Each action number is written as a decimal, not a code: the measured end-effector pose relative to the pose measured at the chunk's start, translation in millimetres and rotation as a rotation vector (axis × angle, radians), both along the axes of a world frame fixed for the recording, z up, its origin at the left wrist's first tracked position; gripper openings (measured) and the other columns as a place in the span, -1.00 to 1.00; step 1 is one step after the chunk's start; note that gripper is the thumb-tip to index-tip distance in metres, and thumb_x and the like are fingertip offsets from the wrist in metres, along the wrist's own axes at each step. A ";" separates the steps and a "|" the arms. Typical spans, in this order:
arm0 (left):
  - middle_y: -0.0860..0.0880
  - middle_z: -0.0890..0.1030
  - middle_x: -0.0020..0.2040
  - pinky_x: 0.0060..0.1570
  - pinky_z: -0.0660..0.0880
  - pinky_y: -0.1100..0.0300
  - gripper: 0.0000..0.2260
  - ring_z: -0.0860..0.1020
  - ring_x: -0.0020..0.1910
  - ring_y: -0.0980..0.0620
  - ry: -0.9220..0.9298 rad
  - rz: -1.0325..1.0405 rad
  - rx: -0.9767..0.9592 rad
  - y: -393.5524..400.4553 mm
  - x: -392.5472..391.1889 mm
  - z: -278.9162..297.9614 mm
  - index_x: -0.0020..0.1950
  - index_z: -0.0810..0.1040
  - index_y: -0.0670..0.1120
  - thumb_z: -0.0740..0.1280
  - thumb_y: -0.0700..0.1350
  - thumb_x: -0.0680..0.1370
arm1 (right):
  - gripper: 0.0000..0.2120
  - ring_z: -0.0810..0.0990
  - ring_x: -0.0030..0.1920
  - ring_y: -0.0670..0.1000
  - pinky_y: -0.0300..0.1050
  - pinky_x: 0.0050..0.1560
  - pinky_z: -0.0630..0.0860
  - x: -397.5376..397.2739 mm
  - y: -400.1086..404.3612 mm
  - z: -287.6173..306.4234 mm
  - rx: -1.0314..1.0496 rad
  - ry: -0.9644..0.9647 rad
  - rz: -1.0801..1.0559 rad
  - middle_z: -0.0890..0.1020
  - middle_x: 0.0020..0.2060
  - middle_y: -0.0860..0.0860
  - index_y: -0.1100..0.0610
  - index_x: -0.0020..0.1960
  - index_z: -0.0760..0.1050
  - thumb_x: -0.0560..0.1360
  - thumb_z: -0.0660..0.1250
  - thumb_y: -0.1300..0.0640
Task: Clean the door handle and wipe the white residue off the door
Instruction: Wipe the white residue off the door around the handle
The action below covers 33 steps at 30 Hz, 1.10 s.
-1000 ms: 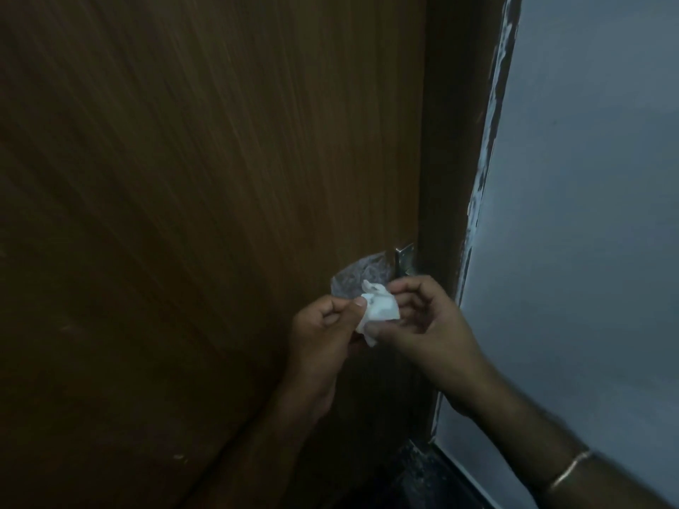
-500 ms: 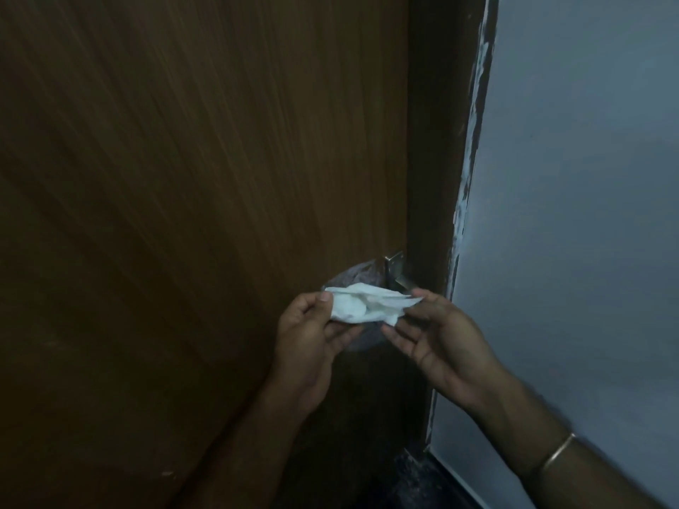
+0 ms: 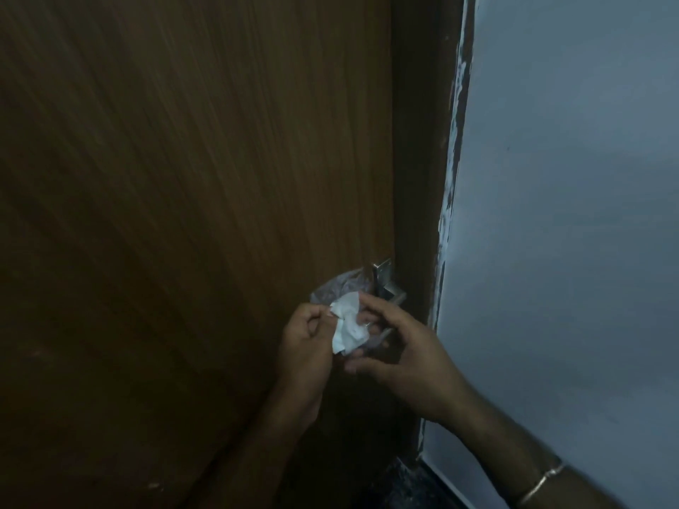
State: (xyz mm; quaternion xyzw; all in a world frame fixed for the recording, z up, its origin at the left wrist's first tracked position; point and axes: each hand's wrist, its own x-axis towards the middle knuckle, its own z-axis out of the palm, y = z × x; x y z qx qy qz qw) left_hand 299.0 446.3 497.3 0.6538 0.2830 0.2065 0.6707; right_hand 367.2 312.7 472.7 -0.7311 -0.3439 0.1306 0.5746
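We observe the door handle (image 3: 389, 288), a metal lever on a rectangular plate, mounted at the right edge of the brown wood-grain door (image 3: 191, 214), low in the view and just beside the dark door frame (image 3: 419, 178). Only the plate's top and the lever's root are visible; the rest is hidden behind the hands. A patch of white residue (image 3: 340, 286) lies on the door surface just left of the handle plate, grey-white and roughly rounded, its lower part covered by a white tissue (image 3: 347, 326). We see the tissue crumpled and held between both hands directly in front of the residue and the handle. The left hand (image 3: 306, 341) pinches the tissue's left edge, fingers curled inward. The right hand (image 3: 400, 352) grips the tissue's right side, with the index finger arched over the top and the thumb below. We cannot tell whether the tissue touches the door. A thin bangle (image 3: 540, 484) sits on the right wrist. Right of the frame, a pale wall (image 3: 569, 214) meets it along a strip of chipped paint (image 3: 453, 141).
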 end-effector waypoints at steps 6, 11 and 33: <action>-0.11 0.71 0.03 -0.08 0.65 0.08 -0.78 0.70 0.02 -0.08 -0.091 -0.193 -0.218 -0.1 -4.0 3.7 0.20 0.56 -0.12 0.29 -0.07 0.60 | -0.70 0.62 0.02 -0.32 -0.37 0.00 0.59 -0.4 -2.0 -3.4 0.082 -0.299 -0.234 0.64 0.00 -0.30 -0.16 0.14 0.55 0.48 0.45 0.11; -0.10 0.72 0.07 -0.19 0.61 0.24 -0.65 0.71 0.01 -0.04 -0.122 -0.221 -0.216 1.3 -2.6 0.3 0.25 0.53 -0.15 0.42 -0.20 0.47 | -0.76 0.66 -0.05 -0.19 -0.38 -0.13 0.59 1.1 -4.3 1.9 0.261 -0.045 -0.296 0.68 -0.09 -0.20 -0.10 0.00 0.61 0.46 0.46 0.23; -0.08 0.69 0.15 0.05 0.63 -0.03 -0.55 0.68 0.09 -0.06 -0.058 -0.347 -0.140 8.5 -5.4 10.2 0.28 0.48 -0.05 0.43 0.06 0.44 | -0.89 0.67 -0.23 0.04 -0.09 -0.23 0.61 31.5 -5.9 17.5 0.351 0.342 -0.010 0.67 -0.23 0.04 0.00 -0.08 0.51 0.55 0.37 0.19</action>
